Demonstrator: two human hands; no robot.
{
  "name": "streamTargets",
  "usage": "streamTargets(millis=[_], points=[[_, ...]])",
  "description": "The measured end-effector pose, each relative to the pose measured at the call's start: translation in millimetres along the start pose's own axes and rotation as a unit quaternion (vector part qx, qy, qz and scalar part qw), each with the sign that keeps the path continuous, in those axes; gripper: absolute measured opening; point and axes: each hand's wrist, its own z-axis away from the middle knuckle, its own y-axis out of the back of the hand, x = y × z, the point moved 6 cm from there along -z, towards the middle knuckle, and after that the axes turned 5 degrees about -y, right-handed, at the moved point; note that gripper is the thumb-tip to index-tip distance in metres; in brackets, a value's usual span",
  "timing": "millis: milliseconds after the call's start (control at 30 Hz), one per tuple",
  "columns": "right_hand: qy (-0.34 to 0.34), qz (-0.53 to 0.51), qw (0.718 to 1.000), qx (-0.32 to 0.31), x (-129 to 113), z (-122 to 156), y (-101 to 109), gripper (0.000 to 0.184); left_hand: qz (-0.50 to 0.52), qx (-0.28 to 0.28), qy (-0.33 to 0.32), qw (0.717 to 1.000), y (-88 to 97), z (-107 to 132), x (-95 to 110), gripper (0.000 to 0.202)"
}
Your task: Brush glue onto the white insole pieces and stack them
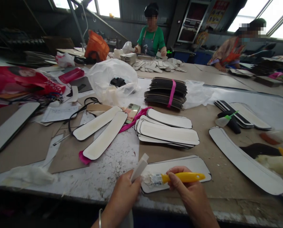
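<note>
My right hand (187,193) is closed round a yellow-handled glue brush (177,178), whose white bristles point left. My left hand (123,194) is closed on a narrow white strip (139,167) that stands up tilted, its lower end beside the bristles. Under both lies a flat white piece with a dark edge (193,164) on the table near the front edge. Behind it sits a stack of similar white pieces (167,131).
Two cream strips (101,128) lie to the left, a phone (132,111) and a banded dark bundle (166,91) behind. A long white piece (246,161) and glue bottles (227,119) are at right. Two people work at the table's far end.
</note>
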Motion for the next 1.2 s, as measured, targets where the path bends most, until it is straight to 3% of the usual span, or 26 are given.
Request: streamTargets(millis=[167,367,633,767,1067,1200], points=[[0.034,0.125,0.99,0.063,-9,5,16,0.032,0.007,0.0,0.006,1.0,1.1,-1,-3,0.014],[0.076,0.257,0.957,0.11,-15,6,48,0.033,0.026,-0.013,0.013,0.999,0.5,-1,-8,0.015],[0.133,0.378,0.894,0.201,-28,4,91,0.032,0.07,0.028,0.007,0.997,2.4,1,-5,0.023],[0.192,0.377,0.873,0.241,-38,4,102,0.031,0.079,0.021,0.011,0.997,2.2,0,-6,0.025],[0.245,0.347,0.868,0.256,-52,18,109,0.021,0.1,0.029,0.006,0.995,3.8,1,-6,0.028],[0.232,0.279,0.908,0.21,-49,28,83,0.015,0.087,0.027,-0.003,0.996,4.8,1,-8,0.03]])
